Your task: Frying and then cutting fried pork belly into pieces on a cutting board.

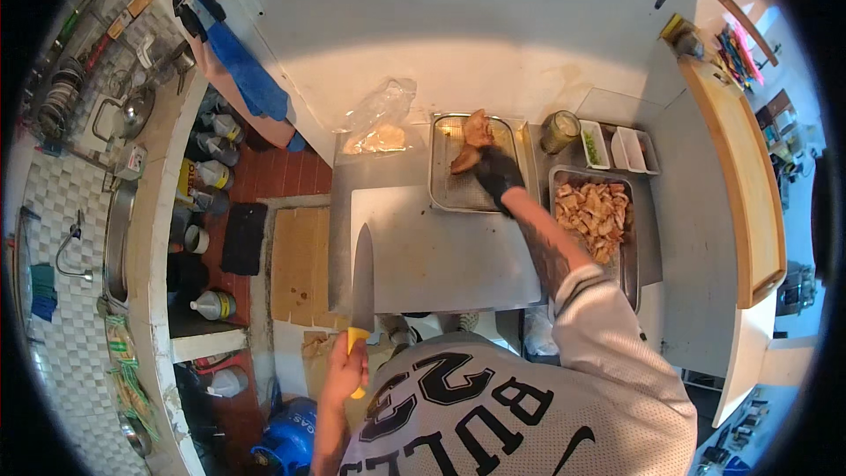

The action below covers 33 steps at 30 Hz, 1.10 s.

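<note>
My bare left hand (350, 360) is closed around the yellow handle of a large kitchen knife (363, 277), its blade pointing up past the left edge of a white cutting board (443, 251). In a black glove, my right hand (497, 175) reaches into a metal tray with a wire rack (456, 195). It is at the lower end of a browned piece of meat (477, 129); the fingertips are partly hidden, so its grip cannot be made out. To the right, a deep metal pan (632, 277) holds many chopped pieces of cooked meat (595, 218).
A clear plastic bag (380, 119) lies at the back left of the counter. Behind the pan stand a glass jar (560, 132), a white container of chopped greens (594, 145) and another white container (628, 149). A blue gas cylinder (287, 433) is on the floor at lower left.
</note>
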Each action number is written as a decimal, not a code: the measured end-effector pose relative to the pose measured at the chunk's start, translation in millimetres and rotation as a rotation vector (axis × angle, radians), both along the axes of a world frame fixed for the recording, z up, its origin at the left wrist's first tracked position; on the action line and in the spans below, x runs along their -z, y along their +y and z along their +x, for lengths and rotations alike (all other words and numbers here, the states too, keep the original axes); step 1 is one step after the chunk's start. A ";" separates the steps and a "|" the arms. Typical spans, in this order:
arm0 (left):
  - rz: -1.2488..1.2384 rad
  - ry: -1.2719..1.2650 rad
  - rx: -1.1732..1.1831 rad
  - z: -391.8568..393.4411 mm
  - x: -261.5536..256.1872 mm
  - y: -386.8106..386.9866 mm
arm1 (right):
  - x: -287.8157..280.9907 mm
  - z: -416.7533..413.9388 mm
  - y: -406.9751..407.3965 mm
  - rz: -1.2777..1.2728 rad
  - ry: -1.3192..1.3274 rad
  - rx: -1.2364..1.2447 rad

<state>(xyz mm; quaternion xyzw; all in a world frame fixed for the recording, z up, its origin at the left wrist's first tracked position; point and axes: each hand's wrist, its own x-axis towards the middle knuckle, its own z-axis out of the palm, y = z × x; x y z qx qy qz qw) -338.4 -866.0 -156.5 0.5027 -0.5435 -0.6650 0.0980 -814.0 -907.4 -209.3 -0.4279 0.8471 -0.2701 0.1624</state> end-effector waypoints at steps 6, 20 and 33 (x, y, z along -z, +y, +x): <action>-0.389 -0.394 0.396 26.7 -66.9 -49.1 | 36.8 -49.9 -50.4 0.346 0.140 0.121; 0.034 0.141 -0.408 9.8 44.8 -49.7 | -4.4 102.3 23.6 -0.364 -0.900 -0.050; -0.647 -0.288 0.481 2.0 33.4 -22.4 | 73.6 176.9 86.7 -0.273 -0.058 -0.317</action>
